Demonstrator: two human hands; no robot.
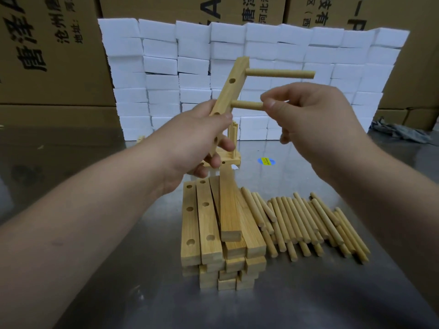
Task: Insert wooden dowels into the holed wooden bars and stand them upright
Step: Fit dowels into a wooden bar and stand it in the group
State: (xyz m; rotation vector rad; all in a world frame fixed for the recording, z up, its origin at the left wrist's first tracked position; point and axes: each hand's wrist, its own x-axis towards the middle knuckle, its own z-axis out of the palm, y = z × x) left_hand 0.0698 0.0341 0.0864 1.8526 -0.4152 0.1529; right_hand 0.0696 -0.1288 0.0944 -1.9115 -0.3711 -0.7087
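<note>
My left hand (204, 141) grips a holed wooden bar (234, 85) near its lower end and holds it tilted in the air. One dowel (280, 74) sticks out to the right from the bar's top hole. A second dowel (247, 106) sits in a lower hole, and my right hand (316, 117) pinches its free end between thumb and fingers. Below lies a stack of holed bars (209, 231), with a pile of loose dowels (316, 224) to its right. An assembled bar with upright dowels (231, 148) stands behind my left hand, mostly hidden.
All of this rests on a steel table (308, 293). A wall of white foam blocks (261, 55) stands at the back, with cardboard boxes (47, 55) behind. A blue and yellow sticker (266, 161) lies on the table, and grey cloth (399, 131) at far right.
</note>
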